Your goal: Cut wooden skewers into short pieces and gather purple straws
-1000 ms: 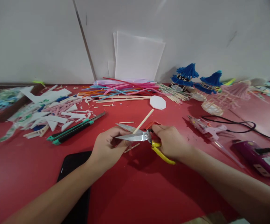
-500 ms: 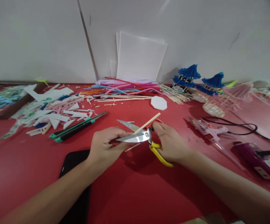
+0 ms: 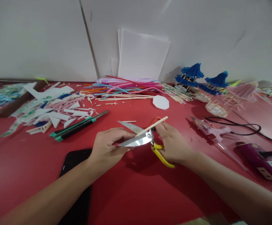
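Observation:
Near the middle, my left hand (image 3: 110, 142) pinches the lower end of a thin wooden stick (image 3: 156, 124), which slants up to the right. The stick lies between the spread blades of the scissors (image 3: 138, 139), close to their pivot. Around the yellow and red handles my right hand (image 3: 172, 142) is closed; some of its fingers are hidden. Another thin stick piece (image 3: 129, 121) lies on the red table behind the blades. Beneath my left forearm is a black phone (image 3: 76, 159).
Green-black cutters (image 3: 79, 126) and white and pink scraps (image 3: 56, 109) lie left. Coloured stems (image 3: 128, 87) and a white octagon (image 3: 161, 102) are behind. A glue gun (image 3: 211, 131), its cable, a purple device (image 3: 260, 161) and blue-roofed models (image 3: 189, 75) are right.
The held stick has shifted up and right between the blades. The lower stick piece seen under the blades before no longer shows. The scissors remain spread.

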